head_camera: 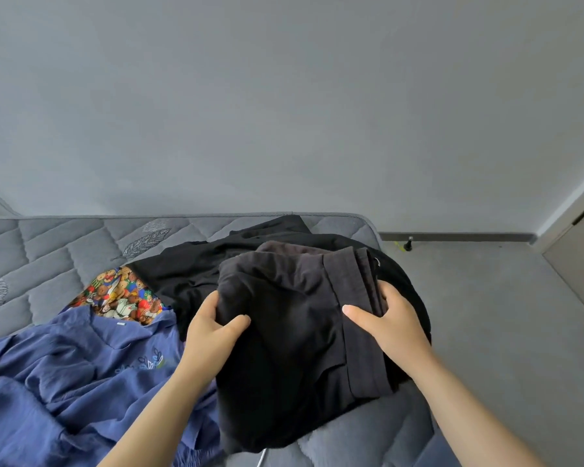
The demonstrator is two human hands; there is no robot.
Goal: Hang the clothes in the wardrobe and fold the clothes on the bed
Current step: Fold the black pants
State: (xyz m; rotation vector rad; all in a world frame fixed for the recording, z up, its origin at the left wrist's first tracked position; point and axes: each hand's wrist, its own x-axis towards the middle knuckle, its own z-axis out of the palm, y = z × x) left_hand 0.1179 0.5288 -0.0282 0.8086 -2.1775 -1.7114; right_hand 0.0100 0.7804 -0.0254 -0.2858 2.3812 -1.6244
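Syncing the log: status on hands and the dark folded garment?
Left hand, right hand each grip a side of the folded charcoal cloth garment. Black garment beneath, on grey quilted mattress. Blue crinkled shirt alongside, left.

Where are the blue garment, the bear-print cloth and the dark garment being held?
blue garment (pixel 64 375): head view, crumpled front left of the embroidery.
bear-print cloth (pixel 122 294): head view, middle of the print.
dark garment (pixel 284 332): head view, flat middle of the folded front.
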